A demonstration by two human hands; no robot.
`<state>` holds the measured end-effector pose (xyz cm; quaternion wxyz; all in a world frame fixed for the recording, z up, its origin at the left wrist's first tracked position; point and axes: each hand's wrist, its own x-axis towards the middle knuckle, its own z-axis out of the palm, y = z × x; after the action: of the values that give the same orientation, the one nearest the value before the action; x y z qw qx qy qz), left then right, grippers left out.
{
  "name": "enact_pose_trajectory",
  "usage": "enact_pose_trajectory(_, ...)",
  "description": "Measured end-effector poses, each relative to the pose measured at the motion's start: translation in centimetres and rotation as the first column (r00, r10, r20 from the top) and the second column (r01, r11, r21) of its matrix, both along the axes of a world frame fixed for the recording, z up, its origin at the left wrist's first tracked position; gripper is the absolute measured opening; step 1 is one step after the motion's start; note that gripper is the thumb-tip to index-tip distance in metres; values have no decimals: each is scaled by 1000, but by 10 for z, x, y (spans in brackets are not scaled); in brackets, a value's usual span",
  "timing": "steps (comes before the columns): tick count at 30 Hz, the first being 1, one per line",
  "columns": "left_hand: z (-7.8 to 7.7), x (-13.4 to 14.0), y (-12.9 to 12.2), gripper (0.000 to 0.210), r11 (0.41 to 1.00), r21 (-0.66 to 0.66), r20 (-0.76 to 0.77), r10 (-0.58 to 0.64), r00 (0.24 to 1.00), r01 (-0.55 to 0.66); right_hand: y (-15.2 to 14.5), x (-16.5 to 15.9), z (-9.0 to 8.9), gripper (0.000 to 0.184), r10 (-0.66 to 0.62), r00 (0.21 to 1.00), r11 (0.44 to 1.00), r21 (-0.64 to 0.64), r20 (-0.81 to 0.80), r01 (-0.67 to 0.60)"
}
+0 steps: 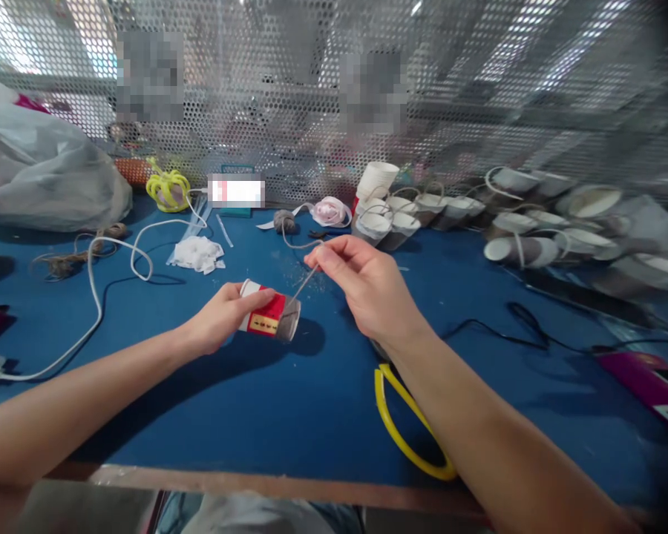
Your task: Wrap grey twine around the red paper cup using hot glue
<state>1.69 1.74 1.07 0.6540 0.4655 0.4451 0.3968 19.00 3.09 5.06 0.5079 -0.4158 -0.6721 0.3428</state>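
1. Head view: the left hand [220, 317] has its fingers and thumb closed round a small red-and-white paper cup [270, 317], held on its side just above the middle of the blue worktop [289, 415].
2. The right hand [367, 289] pinches a thin grey string [303, 285] between thumb and forefinger; the other fingers are curled in. The string runs taut down to the cup's open rim.
3. Upward from the pinch, the string loops back toward a small grey ball of twine [283, 220] near the worktop's far edge.
4. Beside that ball lies a pink ribbon roll [330, 211].
5. Along the far edge to the right lies a heap of white paper cups [512, 222], many with string handles.
6. Under the right forearm, near the front edge, lies a yellow loop of tubing [406, 434].
7. Left of centre sit white scraps [199, 254] and a white cable [94, 289]; a yellow cord bundle [168, 189] and a plastic bag [44, 170] occupy the far left corner.
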Motion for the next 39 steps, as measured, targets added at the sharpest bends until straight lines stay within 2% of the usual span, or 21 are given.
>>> enact_pose_trajectory(5, 0, 1, -6, 26, 990, 123, -107, -57, 993, 70, 6, 1, -5, 17, -52, 992, 998, -19, 115, 55)
enact_pose_trajectory(9, 0, 1, -12, 25, 975, 181, -95, -112, 989, 128, 7, 0, -7, 18, -52, 976, 998, -30, 212, 60)
enact_pose_trajectory(19, 5, 1, -19, 21, 930, 327, -157, -122, 980, 168, 6, -3, -10, 19, -7, 963, 997, -69, 269, 26)
enact_pose_trajectory(24, 4, -2, -21, 25, 872, 442, -264, -97, 960, 210, 8, -3, -15, 19, 23, 957, 997, -83, 290, 1)
enact_pose_trajectory(30, 1, -4, -22, 27, 765, 607, -276, -54, 960, 217, 6, -5, -16, 19, 47, 946, 994, -113, 322, -11)
enact_pose_trajectory(36, -1, -6, -22, 28, 662, 712, -299, -18, 954, 236, 2, -8, -14, 19, 81, 935, 985, -170, 346, -23)
enact_pose_trajectory(39, -1, -6, -23, 28, 634, 733, -321, 2, 947, 247, 0, -8, -14, 19, 104, 934, 980, -193, 341, -39)
